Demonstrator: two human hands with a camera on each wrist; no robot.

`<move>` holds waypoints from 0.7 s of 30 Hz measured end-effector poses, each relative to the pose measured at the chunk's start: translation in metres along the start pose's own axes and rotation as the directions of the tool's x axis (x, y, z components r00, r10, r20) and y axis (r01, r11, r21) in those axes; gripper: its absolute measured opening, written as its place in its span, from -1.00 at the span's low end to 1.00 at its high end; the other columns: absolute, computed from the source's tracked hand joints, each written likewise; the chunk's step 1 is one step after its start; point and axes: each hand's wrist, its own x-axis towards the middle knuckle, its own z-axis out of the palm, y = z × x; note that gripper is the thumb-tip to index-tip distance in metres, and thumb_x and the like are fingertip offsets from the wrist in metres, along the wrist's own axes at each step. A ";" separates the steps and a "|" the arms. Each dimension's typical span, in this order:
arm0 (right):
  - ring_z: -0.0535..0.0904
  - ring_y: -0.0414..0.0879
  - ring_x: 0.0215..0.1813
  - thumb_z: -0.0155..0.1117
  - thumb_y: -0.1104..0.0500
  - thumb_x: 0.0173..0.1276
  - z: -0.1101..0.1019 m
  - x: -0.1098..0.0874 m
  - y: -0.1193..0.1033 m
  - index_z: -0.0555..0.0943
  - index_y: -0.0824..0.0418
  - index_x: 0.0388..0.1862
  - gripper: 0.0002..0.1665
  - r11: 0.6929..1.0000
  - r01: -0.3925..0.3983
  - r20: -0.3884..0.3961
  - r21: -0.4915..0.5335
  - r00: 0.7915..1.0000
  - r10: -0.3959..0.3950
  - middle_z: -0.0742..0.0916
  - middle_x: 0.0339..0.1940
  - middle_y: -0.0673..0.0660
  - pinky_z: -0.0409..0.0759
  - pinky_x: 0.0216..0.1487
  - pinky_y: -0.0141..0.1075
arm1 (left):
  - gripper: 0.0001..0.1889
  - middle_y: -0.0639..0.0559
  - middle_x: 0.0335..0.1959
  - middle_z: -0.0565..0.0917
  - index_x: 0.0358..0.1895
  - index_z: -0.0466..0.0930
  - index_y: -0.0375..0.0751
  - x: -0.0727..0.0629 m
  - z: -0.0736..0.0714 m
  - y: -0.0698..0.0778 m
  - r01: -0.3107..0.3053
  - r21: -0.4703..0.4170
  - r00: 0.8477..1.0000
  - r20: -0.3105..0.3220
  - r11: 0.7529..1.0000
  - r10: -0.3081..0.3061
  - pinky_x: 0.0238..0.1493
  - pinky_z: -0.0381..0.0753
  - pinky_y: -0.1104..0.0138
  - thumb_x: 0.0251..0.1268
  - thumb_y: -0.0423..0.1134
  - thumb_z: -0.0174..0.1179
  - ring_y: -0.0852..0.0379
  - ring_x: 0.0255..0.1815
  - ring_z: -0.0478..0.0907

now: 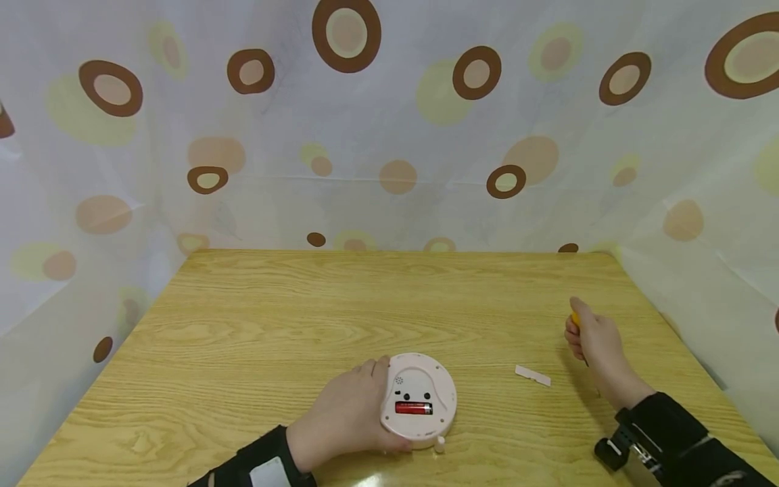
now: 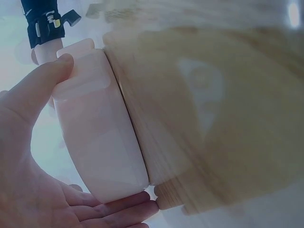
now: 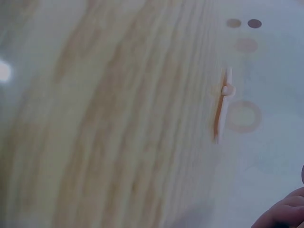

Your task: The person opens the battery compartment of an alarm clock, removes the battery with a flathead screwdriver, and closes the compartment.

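Note:
My left hand (image 1: 353, 412) grips a round pale pink alarm clock (image 1: 420, 372) by its left side, its back facing up. In the left wrist view the thumb presses one end of the clock (image 2: 102, 133) and the fingers lie along the other. A red battery (image 1: 412, 408) sits in the uncovered slot, below two small black knobs. Over the table's right side, my right hand (image 1: 599, 341) holds a screwdriver with a yellow handle (image 1: 575, 318); the fist hides most of it. Between the hands lies a narrow white battery cover (image 1: 532, 375), closer to the right hand.
The wood-grain table (image 1: 274, 304) reaches back to a pale curtain (image 1: 389, 122) with brown and yellow circles, which also hangs along both sides. A wrist camera (image 1: 615, 450) is strapped under the right forearm's black band.

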 end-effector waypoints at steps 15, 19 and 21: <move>0.46 -0.27 -0.41 -0.50 0.00 0.72 0.001 0.010 0.002 0.50 0.31 -0.12 -0.40 0.997 -0.070 -0.034 0.031 0.997 0.071 0.55 -0.46 -0.15 0.55 -0.27 -0.40 | 0.35 -0.18 0.18 0.69 0.52 0.33 -0.43 0.001 0.000 0.000 -0.006 0.001 1.000 -0.002 1.000 0.006 0.06 0.75 0.20 -0.24 0.52 0.58 0.00 0.12 0.70; 0.51 -0.31 -0.28 -0.50 0.05 0.76 0.000 0.010 0.005 0.39 0.52 0.19 -0.39 1.000 -0.018 0.007 -0.022 1.000 0.018 0.58 -0.28 -0.13 0.62 -0.16 -0.46 | 0.35 -0.17 0.17 0.69 0.51 0.33 -0.43 0.001 0.000 -0.001 -0.009 -0.001 1.000 0.003 1.000 0.009 0.04 0.75 0.22 -0.23 0.51 0.58 0.02 0.10 0.70; 0.53 -0.33 -0.25 -0.44 0.04 0.78 0.000 0.010 0.007 0.37 0.58 0.27 -0.37 0.998 0.006 0.011 -0.058 1.000 -0.005 0.59 -0.24 -0.11 0.63 -0.14 -0.47 | 0.35 -0.17 0.16 0.69 0.51 0.33 -0.43 0.001 0.000 -0.001 -0.008 -0.002 1.000 0.008 1.000 0.008 0.04 0.75 0.22 -0.23 0.52 0.58 0.02 0.09 0.70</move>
